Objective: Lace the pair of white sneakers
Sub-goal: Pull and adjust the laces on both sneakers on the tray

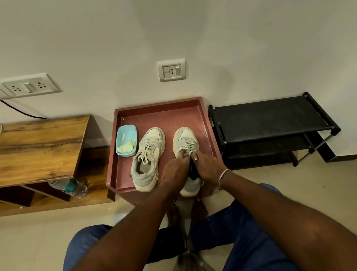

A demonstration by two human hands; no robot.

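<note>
Sneakers sit side by side on the red tray surface (192, 110), toes toward the wall, no readable branding. Left sneaker (148, 159) is laced; on the right sneaker (186, 139) fingers of my left hand (175, 172) and right hand (208, 167) pinch its laces. Blue tub (126, 143) left of the sneakers, tiled floor below.
</note>
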